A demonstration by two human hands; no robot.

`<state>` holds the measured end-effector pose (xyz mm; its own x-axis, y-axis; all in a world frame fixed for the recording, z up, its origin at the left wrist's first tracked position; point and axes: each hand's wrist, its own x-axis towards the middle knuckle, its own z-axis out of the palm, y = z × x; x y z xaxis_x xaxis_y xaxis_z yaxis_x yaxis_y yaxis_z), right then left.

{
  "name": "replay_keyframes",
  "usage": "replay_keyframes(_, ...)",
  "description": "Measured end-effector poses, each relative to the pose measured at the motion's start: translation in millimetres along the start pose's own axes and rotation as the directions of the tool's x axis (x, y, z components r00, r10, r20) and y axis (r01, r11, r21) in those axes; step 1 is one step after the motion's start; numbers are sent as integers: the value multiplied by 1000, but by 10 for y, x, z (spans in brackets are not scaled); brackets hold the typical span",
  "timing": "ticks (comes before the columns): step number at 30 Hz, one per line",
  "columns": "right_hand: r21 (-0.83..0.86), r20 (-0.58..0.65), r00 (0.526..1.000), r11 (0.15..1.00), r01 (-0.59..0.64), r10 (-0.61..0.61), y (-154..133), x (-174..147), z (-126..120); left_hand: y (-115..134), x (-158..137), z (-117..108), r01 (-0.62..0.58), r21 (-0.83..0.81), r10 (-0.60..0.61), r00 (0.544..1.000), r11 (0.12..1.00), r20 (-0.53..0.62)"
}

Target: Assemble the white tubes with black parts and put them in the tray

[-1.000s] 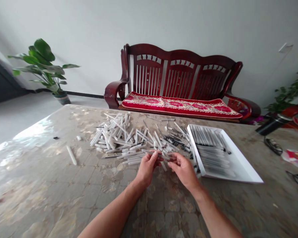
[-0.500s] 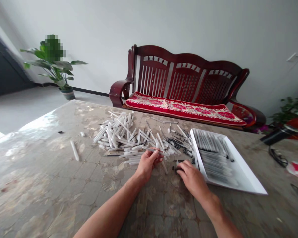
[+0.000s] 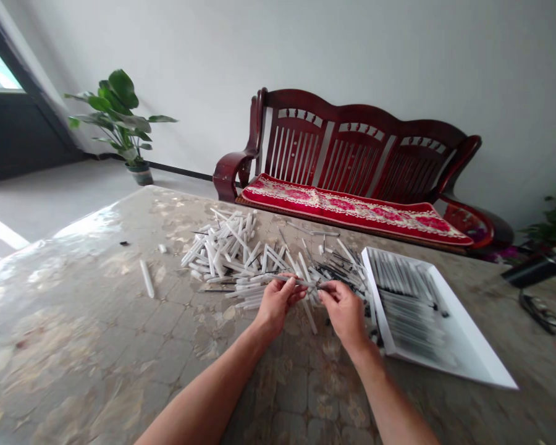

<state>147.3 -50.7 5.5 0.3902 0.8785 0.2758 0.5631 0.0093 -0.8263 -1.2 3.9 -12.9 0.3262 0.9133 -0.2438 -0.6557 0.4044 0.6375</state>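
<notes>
My left hand (image 3: 277, 304) pinches a slim translucent pen barrel (image 3: 311, 285) with a dark core, lying level above the table. At its right end my right hand (image 3: 346, 310) has thumb and fingers pinched together on a small dark piece, probably a pen cap, mostly hidden by the fingertips. Just beyond my hands spreads a loose pile of whitish pen barrels (image 3: 222, 247). Small black parts (image 3: 336, 272) lie among thin dark sticks at the pile's right side. Close to my right hand stands a shallow white box (image 3: 479, 358) holding rows of filled pens (image 3: 410, 318).
A single barrel (image 3: 147, 279), a short white piece (image 3: 162, 248) and a black bit (image 3: 124, 243) lie at left on the patterned table (image 3: 120, 358). A black cylinder (image 3: 535, 267) and a dark cable (image 3: 540, 312) are at right. A wooden bench (image 3: 352, 142) stands behind.
My right hand has risen from the small black parts on the table and moved left to the barrel's end. My left hand keeps its hold. The view has shifted slightly.
</notes>
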Motion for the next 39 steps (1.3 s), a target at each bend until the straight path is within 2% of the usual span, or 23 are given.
replay_keyframes(11, 202, -13, 998, 978, -53, 57, 79, -13, 115, -6, 8, -22, 15, 4, -15, 1000, 1000, 7)
replay_keyframes(18, 151, -51, 999, 988, 11, -3, 130, -23, 125, 12, -10, -4, 23, 22, -24, 999, 999, 23)
replay_keyframes(24, 240, -11, 998, 969, -61, 65, 150, -52, 180, -24, -50, -5, 24, 14, -24, 1000, 1000, -5)
replay_keyframes(27, 180, 0, 1000, 983, -22, 22, 152, -64, 176, -41, -66, -1, 14, 9, -14, 1000, 1000, -24)
replay_keyframes(34, -127, -19, 986, 978, 163, -167, 123, -68, 162, -63, -88, 28, -35, 48, 37, 999, 998, -31)
replay_keyframes(39, -229, -8, 988, 963, 145, -151, 101, -66, 168, -84, -106, 29, -47, 121, 48, 999, 992, -8)
